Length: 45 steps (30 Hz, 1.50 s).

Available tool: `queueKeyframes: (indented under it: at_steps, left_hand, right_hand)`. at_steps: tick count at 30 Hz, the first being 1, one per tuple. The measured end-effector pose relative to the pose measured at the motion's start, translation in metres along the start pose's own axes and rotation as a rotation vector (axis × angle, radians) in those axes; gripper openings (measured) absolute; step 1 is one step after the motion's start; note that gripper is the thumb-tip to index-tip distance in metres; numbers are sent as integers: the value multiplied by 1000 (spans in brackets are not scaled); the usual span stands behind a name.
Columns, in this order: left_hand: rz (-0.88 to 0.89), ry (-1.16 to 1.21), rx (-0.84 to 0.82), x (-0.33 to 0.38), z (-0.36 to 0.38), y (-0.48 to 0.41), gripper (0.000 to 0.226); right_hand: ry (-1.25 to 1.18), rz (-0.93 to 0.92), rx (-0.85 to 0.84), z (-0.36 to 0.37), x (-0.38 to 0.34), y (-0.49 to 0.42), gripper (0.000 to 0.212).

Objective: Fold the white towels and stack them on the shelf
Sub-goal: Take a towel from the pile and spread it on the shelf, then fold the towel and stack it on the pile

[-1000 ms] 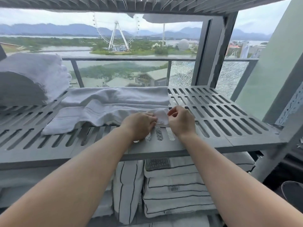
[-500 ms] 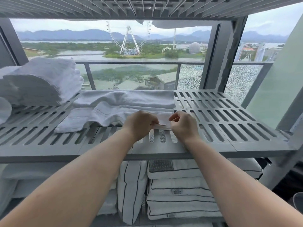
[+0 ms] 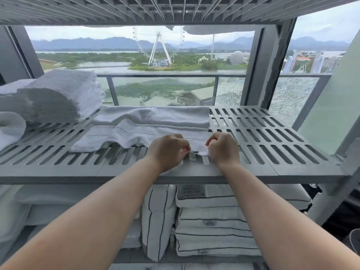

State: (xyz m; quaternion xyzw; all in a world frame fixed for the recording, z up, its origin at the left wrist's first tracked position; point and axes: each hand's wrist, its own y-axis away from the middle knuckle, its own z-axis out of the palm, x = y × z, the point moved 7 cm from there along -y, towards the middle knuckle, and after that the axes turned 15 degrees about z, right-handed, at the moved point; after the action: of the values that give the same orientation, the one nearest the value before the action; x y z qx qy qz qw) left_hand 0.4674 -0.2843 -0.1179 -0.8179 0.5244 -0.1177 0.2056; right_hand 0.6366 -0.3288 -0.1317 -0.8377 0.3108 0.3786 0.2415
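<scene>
A white towel lies loosely spread across the middle of the grey slatted shelf. My left hand and my right hand sit side by side at the towel's near right corner. Each pinches that corner edge with curled fingers, a short strip of cloth stretched between them. A stack of folded white towels stands at the shelf's left end, with another white roll at the far left edge.
The right half of the shelf is bare slats. A slatted shelf hangs close overhead. Below, white pillows with black piping fill the lower level. A grey upright post stands at the right front; a window and balcony rail lie behind.
Both hands have shifted slightly nearer the front edge while keeping hold of the towel corner. The camera has tipped up and nearer, showing more of the upper shelf.
</scene>
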Motion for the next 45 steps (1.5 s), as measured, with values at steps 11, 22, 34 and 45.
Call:
queueKeyframes:
  at_steps: [11, 22, 34, 45]
  left_hand:
    - [29, -423, 201, -4, -32, -48, 21]
    - [106, -235, -42, 2, 16, -31, 28]
    - [189, -369, -161, 9, 14, -29, 36]
    - [128, 32, -104, -16, 10, -41, 30]
  right_hand:
    - [-249, 156, 158, -14, 18, -11, 35]
    - [-19, 42, 53, 4, 11, -15, 25]
    - [41, 13, 6, 7, 6, -11, 8]
    - [125, 58, 144, 9, -14, -42, 14]
